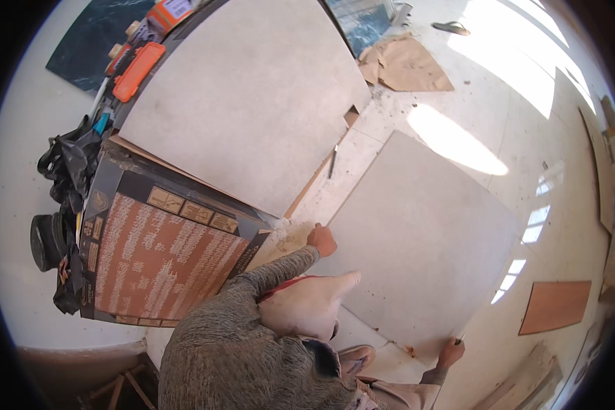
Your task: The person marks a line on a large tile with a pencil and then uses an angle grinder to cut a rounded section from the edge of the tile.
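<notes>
A large square grey tile (424, 225) lies in front of me, tilted across the view. My left hand (322, 240) is closed on its left edge. My right hand (451, 352) has its fingers closed round the near right edge. How far each set of fingers reaches under the tile is hidden. My grey knitted sleeve and a pale trouser knee (307, 304) sit between the hands. Whether the tile is lifted off the floor or rests on it, I cannot tell.
Another large tile (246, 102) lies on a stack to the left. Nearer is a printed cardboard panel (164, 256). An orange case (138, 72) and black bags (75, 157) line the left. A dark pen-like tool (333, 162), brown paper (406, 65) and a reddish-brown board (555, 307) lie around.
</notes>
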`<action>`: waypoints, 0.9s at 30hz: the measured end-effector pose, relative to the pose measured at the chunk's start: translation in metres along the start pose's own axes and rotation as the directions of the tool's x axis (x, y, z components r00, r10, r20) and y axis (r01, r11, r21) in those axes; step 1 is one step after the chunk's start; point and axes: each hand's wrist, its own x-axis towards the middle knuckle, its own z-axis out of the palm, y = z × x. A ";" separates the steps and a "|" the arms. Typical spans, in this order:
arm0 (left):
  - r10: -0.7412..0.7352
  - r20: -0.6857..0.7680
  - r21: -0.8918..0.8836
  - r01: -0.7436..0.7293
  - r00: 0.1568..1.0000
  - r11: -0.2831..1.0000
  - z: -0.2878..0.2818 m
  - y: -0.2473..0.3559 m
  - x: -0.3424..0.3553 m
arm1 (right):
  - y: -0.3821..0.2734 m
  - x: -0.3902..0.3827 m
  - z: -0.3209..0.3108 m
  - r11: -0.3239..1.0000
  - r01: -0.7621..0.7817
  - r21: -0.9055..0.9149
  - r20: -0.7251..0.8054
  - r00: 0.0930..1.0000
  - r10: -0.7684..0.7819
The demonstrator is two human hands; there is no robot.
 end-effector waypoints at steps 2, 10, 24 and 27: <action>-0.001 0.023 -0.015 0.002 1.000 1.000 0.000 0.001 -0.005 | 0.015 0.010 -0.001 0.999 -0.019 -0.026 0.003 1.000 0.019; 0.133 0.188 -0.027 -0.131 0.973 0.991 -0.046 0.038 -0.022 | 0.003 0.027 -0.037 0.981 0.073 -0.178 0.135 0.990 -0.049; 0.145 0.199 -0.328 -0.073 0.969 0.942 -0.404 0.083 -0.253 | -0.158 -0.120 -0.371 0.977 -0.120 -0.174 0.470 0.862 0.189; 0.016 0.220 -0.363 0.067 0.975 0.930 -0.446 0.053 -0.312 | -0.155 -0.137 -0.428 0.966 -0.097 -0.241 0.579 0.784 0.224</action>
